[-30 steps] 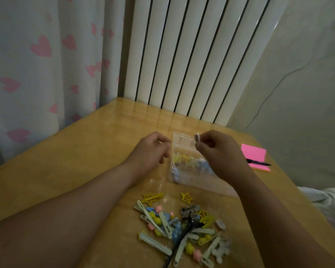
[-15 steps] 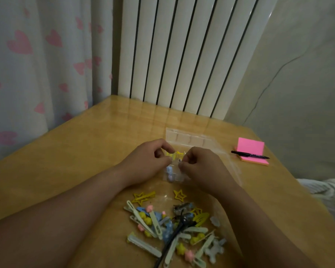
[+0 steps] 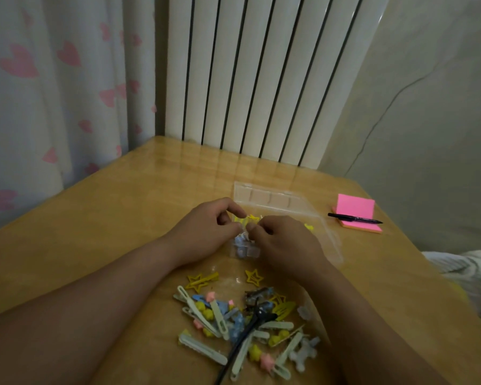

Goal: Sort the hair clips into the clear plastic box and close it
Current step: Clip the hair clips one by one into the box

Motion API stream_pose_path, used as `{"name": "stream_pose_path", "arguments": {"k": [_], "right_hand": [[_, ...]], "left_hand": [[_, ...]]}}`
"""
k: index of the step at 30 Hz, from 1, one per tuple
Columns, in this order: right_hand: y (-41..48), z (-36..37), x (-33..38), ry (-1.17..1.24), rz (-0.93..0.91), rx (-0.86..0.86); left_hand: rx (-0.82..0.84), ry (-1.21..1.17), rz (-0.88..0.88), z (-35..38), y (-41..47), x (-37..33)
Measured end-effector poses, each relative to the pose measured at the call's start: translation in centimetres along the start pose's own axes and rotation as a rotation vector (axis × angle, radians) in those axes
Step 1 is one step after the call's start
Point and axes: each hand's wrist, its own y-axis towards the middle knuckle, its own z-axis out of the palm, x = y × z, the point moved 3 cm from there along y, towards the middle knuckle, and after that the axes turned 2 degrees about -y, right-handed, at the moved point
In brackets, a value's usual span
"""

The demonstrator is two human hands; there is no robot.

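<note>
A single view is given, taken by a wide-angle camera worn on the head. The wooden table [image 3: 109,232] is looked down on from above its near edge, and the lens is faced forward toward the far edge, behind which the radiator [image 3: 261,79] is seen. The forearms are taken in from the bottom of the frame, and the left hand [image 3: 206,234] and right hand [image 3: 286,245] are seen close below the lens, near mid-frame. The radiator's ribs are splayed outward by the wide lens.

White curtain [image 3: 53,107] with pink hearts, white radiator [image 3: 261,79], pink sticky notes [image 3: 356,209], black pen [image 3: 354,218], yellow star clips [image 3: 202,280]
</note>
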Motion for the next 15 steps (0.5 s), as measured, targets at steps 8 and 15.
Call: {"name": "stream_pose_path", "arguments": {"k": [8, 15], "right_hand": [[-1.1, -0.7, -0.5, 0.247, -0.031, -0.047], [-2.1, -0.7, -0.3, 0.128, -0.102, -0.113]], "left_hand": [[-0.002, 0.0, 0.019, -0.2, -0.3, -0.5], [0.006, 0.008, 0.01, -0.1, -0.3, -0.2]]}}
